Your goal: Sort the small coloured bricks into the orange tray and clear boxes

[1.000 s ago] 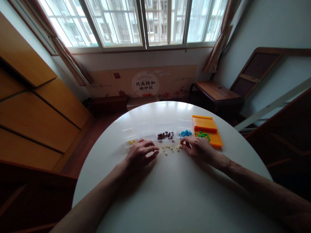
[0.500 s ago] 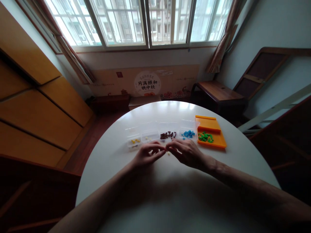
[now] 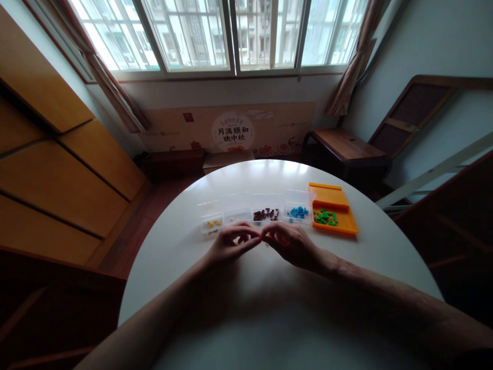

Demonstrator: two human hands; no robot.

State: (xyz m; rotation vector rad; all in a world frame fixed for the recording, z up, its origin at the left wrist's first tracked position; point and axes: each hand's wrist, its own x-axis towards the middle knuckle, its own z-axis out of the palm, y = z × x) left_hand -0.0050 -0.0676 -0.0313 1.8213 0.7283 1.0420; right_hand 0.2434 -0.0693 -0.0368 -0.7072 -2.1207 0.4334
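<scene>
Over the white table, my left hand [image 3: 234, 243] and my right hand [image 3: 289, 242] meet at the fingertips, each in a pinch. Whatever lies between those fingertips is too small and hidden to name. Just beneath them on the table is a tiny pale piece [image 3: 267, 244], partly covered by my right hand. Beyond my hands stands a row of clear plastic boxes. They hold yellow pieces [image 3: 214, 223], a few pale pieces [image 3: 232, 219], dark brown pieces [image 3: 265, 214] and blue pieces [image 3: 298, 213]. At the row's right end, green pieces [image 3: 325, 217] lie in an orange tray [image 3: 344, 226].
The round white table [image 3: 173, 272] fills the lower middle. A wooden bench [image 3: 348, 143] stands behind it at the right, and low boxes [image 3: 227, 161] sit along the wall under the window [image 3: 192, 41]. Orange-brown cabinets [image 3: 57, 190] line the left side.
My fingertips stay together. My right hand has rolled slightly, its fingers curling more, and covers more of the small pale piece. The boxes have not moved on the table.
</scene>
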